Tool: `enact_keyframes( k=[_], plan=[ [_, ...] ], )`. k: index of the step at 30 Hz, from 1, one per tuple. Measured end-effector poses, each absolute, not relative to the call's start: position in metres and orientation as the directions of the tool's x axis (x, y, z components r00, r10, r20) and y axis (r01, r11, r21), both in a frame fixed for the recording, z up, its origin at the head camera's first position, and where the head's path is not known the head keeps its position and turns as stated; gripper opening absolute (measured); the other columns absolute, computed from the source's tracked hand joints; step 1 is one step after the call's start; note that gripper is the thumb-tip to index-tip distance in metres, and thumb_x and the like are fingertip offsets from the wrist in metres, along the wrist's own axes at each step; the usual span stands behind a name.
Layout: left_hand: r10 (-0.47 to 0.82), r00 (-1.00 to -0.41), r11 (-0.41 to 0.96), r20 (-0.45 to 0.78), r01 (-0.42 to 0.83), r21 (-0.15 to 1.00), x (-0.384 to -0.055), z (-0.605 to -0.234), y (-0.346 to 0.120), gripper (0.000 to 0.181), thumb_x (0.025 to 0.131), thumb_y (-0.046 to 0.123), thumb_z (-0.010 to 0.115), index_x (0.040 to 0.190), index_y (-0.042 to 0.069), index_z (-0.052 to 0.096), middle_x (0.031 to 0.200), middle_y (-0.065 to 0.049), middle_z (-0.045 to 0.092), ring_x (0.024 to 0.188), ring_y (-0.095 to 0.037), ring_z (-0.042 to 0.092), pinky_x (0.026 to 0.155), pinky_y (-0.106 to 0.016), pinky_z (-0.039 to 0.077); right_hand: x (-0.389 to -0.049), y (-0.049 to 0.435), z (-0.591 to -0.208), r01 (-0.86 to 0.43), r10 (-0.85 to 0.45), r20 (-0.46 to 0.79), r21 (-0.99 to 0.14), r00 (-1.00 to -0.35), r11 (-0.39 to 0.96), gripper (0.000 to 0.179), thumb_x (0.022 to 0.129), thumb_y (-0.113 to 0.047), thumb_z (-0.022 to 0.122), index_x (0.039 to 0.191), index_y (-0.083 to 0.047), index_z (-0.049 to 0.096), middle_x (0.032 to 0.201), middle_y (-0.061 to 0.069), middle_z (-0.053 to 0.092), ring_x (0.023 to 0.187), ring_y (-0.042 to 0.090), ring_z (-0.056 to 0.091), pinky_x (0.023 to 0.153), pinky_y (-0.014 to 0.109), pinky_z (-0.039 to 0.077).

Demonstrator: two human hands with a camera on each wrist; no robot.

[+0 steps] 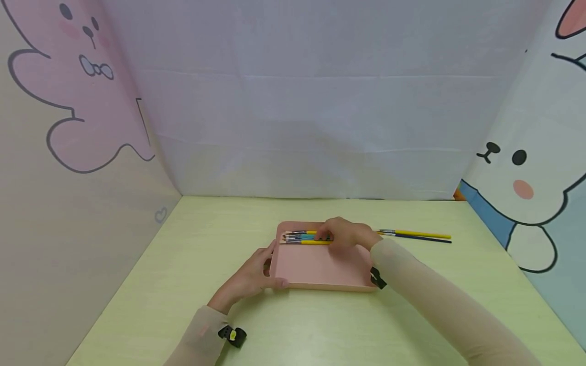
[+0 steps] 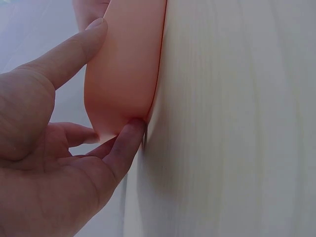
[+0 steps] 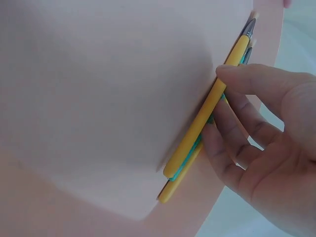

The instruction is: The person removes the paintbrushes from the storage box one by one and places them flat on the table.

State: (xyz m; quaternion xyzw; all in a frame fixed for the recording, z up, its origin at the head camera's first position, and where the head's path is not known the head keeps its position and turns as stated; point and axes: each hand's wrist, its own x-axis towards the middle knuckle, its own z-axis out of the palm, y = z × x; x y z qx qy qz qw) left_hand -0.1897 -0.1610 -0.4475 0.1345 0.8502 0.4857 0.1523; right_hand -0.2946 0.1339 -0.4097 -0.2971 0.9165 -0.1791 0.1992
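Observation:
A shallow pink tray (image 1: 316, 267) lies on the table, with several paintbrushes (image 1: 313, 242) side by side along its far wall, bristles to the left. My left hand (image 1: 251, 273) grips the tray's near left corner. In the left wrist view its thumb presses the tray wall (image 2: 123, 64) and the fingers reach the lower edge. Over the brushes is my right hand (image 1: 344, 235). The right wrist view shows its thumb on a yellow paintbrush (image 3: 200, 123) and its fingers on the bundle's other side, pinching it. Turquoise handles show between yellow ones.
Right of the tray, a yellow paintbrush (image 1: 423, 234) and a dark-handled paintbrush (image 1: 426, 238) lie on the pale table (image 1: 220, 223), their left ends near my right wrist. A white cloth wall (image 1: 293, 142) stands behind, with cartoon-printed panels at both sides.

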Motion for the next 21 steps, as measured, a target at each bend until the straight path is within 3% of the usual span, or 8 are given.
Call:
enact_keyframes(
  k=[14,21],
  plan=[
    [0.374,-0.918,0.495,-0.133,0.076,0.866,-0.1896,-0.4488,-0.1601,0.118,0.085,0.028,0.093,0.172,0.015,0.015,0.147,-0.016,0.045,0.119,-0.025,0.055,0.103,-0.043,0.050,-0.2955,0.1297,-0.4108,-0.482,-0.592,-0.282,-0.375,-0.755,0.792,0.037,0.096,0.003,0.071,0.119,-0.024,0.076,0.111,-0.003,0.065,0.102,0.017,0.057,0.098,0.041,0.050],
    [0.370,-0.918,0.498,-0.143,0.066,0.865,-0.1890,-0.4484,-0.1599,0.119,0.085,0.028,0.093,0.172,0.014,0.014,0.147,-0.016,0.045,0.118,-0.025,0.057,0.103,-0.042,0.051,-0.2990,0.1357,-0.4131,-0.526,-0.634,-0.232,-0.391,-0.738,0.755,0.038,0.092,0.010,0.068,0.115,-0.018,0.078,0.108,-0.001,0.067,0.099,0.017,0.057,0.096,0.039,0.051]
  ],
)
